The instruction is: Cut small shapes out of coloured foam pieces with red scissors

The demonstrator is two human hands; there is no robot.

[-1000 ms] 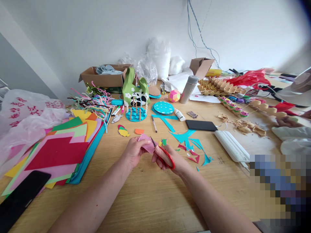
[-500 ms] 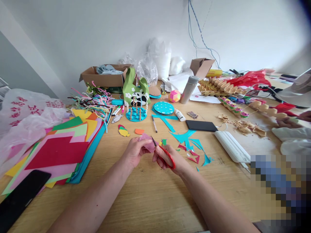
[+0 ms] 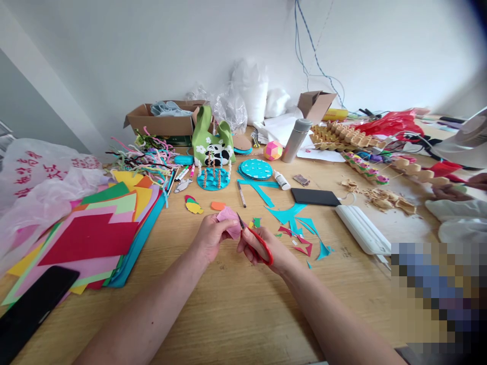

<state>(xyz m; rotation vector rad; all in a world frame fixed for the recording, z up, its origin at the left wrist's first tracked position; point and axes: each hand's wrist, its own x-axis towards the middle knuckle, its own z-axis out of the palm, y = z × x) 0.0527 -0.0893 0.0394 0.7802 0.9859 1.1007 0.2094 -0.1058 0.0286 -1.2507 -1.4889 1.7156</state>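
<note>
Between the thumb and fingers of my left hand (image 3: pixel 209 237) is a small piece of pink felt (image 3: pixel 230 223). My right hand (image 3: pixel 261 248) is closed around red-handled scissors (image 3: pixel 265 245), whose dark blades point up beside the felt's right edge. Just beyond the left hand lies an orange piece (image 3: pixel 218 206), with red, green and yellow cut shapes (image 3: pixel 194 206) farther left. Blue scraps (image 3: pixel 287 214) and red scraps (image 3: pixel 304 247) are scattered right of the scissors, and small green and yellow bits lie behind them.
Stacked coloured felt sheets (image 3: pixel 87 238) and a black phone (image 3: pixel 38 309) are at the left. A grey bottle (image 3: pixel 297 141), glue bottle (image 3: pixel 281 180), black slab (image 3: pixel 315 196) and white power strip (image 3: pixel 363 230) stand or lie right of centre. Another person's hand (image 3: pixel 451 191) is at far right.
The pink felt has shifted slightly left and turned in my left hand, showing a small gap from the scissors. My right hand has moved very slightly left.
</note>
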